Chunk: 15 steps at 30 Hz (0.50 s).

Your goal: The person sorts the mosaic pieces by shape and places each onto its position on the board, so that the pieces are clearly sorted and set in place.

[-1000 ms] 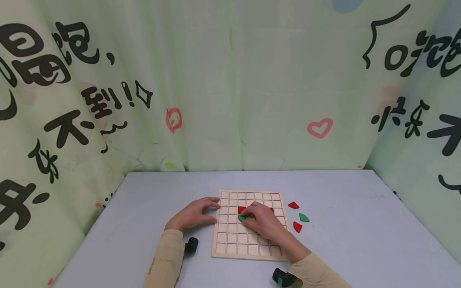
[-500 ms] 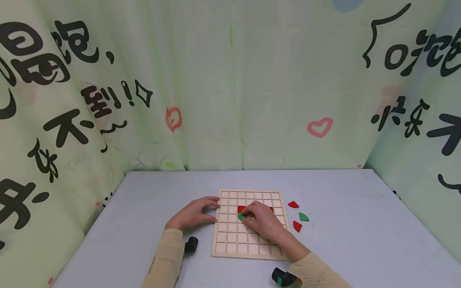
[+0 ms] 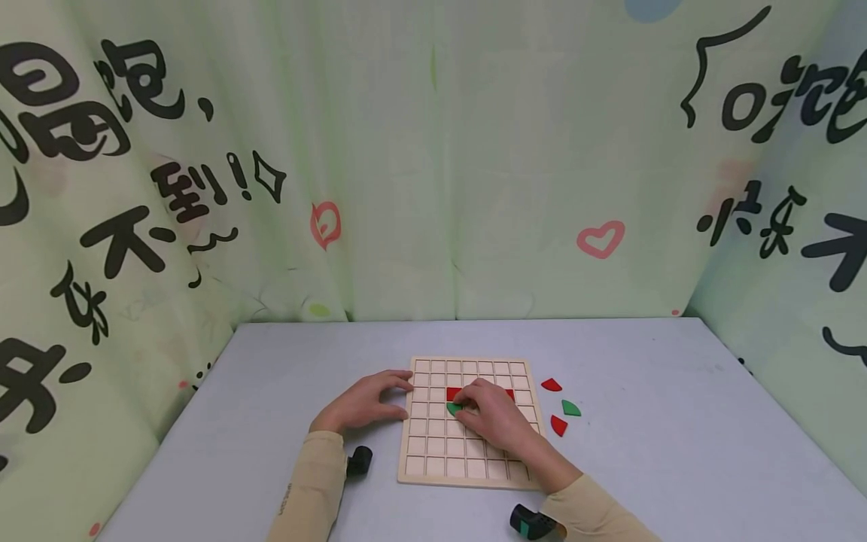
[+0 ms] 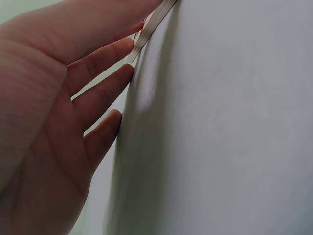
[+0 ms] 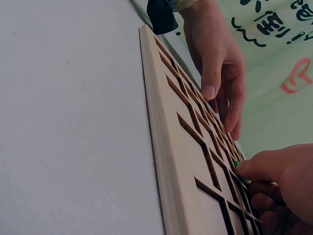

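Nearest, a black wrist device (image 3: 530, 522) sits beside the right sleeve. The right hand (image 3: 497, 415) has its grip pinching a green tile (image 3: 452, 409) over the wooden grid board (image 3: 467, 484); whether the tile is seated cannot be told. It looks light and stiff, probably smooth, best held by its edges; dividers could catch it. The left hand (image 3: 366, 399), fingers spread, touches the board's left edge. The right hand partly hides red tiles (image 3: 453, 394). Rightward on the bench (image 3: 677, 421) lie two red wedges (image 3: 558, 426) and a green wedge (image 3: 571, 408). Behind hangs a printed curtain (image 3: 528, 150).
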Each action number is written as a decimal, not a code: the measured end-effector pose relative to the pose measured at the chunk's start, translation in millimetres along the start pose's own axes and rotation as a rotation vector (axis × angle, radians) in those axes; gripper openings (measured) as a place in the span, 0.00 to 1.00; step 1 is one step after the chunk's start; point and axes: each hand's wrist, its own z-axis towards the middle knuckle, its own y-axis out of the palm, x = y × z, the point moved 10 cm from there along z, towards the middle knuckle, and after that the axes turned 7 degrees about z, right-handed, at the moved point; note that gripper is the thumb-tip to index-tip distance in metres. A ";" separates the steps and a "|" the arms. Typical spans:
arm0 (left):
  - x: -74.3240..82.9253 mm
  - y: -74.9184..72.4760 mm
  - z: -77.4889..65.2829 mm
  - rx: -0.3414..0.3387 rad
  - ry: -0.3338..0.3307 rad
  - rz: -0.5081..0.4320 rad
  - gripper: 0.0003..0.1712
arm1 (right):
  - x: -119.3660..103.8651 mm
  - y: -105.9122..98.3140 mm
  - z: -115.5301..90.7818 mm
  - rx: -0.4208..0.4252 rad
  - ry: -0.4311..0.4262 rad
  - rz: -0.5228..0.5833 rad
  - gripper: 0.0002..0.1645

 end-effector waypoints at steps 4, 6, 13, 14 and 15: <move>-1.1 0.5 0.3 0.001 0.002 0.007 0.25 | 0.0 -0.1 -0.1 0.002 -0.006 -0.004 0.07; -1.2 0.6 0.3 0.000 0.005 0.009 0.25 | 0.5 0.0 -0.3 0.004 -0.008 -0.005 0.07; -0.3 -0.1 -0.2 -0.004 0.003 0.013 0.25 | 1.1 -0.1 -0.8 0.012 -0.018 -0.005 0.07; -0.2 -0.1 -0.2 -0.003 0.003 0.014 0.25 | 0.8 -0.5 -0.9 0.012 -0.019 -0.005 0.07; 0.0 -0.2 -0.2 -0.003 0.003 0.014 0.25 | 0.6 -1.0 -1.0 0.012 -0.020 -0.005 0.07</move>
